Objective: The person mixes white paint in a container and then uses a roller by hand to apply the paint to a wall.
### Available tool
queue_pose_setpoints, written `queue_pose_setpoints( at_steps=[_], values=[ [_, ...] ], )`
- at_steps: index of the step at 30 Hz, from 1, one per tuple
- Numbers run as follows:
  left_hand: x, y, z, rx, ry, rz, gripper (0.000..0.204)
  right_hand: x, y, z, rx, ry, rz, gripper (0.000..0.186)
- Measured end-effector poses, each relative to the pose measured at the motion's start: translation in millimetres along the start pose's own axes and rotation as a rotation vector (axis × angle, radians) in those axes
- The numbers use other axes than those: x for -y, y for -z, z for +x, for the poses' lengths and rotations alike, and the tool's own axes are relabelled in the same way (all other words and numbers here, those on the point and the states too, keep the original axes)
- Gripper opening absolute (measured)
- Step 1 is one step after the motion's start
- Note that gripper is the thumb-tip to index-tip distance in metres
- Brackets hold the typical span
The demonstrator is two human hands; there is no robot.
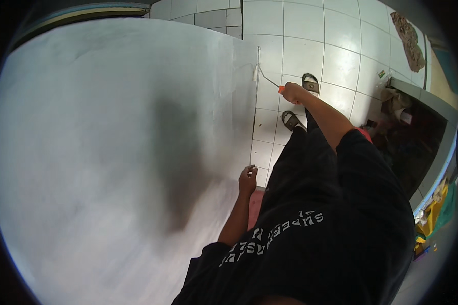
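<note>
My right hand [294, 93] is closed round the orange grip of a small paint roller [269, 79]. Its bent wire frame reaches left to a white roller sleeve, which lies against the lower part of a big whitish wall [86, 127], close to where wall and floor meet. Nearer to me, my left hand [248, 178] hangs beside the bottom of the wall, fingers loosely bent and a little apart, with nothing visible in it. Whether its fingertips touch the wall I cannot tell. A dark, blurred shadow falls across the wall's middle.
White tiles [303, 23] cover the floor, where my feet stand in dark sandals [291, 120]. A crumpled brown cloth [408, 41] lies at the far right. A grey-framed dark opening [417, 142] with jumbled items is at my right. Yellow and green material [440, 208] lies nearer.
</note>
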State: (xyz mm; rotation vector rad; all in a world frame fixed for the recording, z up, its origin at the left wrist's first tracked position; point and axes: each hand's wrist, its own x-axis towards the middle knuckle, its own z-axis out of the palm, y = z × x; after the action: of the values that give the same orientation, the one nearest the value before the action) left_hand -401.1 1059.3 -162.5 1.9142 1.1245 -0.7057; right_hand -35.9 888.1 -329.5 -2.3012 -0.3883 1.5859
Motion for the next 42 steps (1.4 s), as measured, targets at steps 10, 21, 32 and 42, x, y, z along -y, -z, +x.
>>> queue_pose_setpoints(
  at_steps=[10,21,32,42],
  values=[
    [-15,-16,28,0.081,0.060,0.027,0.037,-40,-37,53,-0.130,0.105,0.175,0.021],
    [-54,-62,64,0.129,-0.012,-0.047,0.035,-64,-40,-27,-0.259,0.122,0.229,0.033],
    [-86,-70,73,0.012,-0.158,-0.111,0.030,-37,-19,-71,-0.187,0.095,0.268,0.029],
    [-56,-73,63,0.024,-0.043,-0.087,0.031,-13,-13,-8,-0.113,0.021,0.248,0.033]
  ],
)
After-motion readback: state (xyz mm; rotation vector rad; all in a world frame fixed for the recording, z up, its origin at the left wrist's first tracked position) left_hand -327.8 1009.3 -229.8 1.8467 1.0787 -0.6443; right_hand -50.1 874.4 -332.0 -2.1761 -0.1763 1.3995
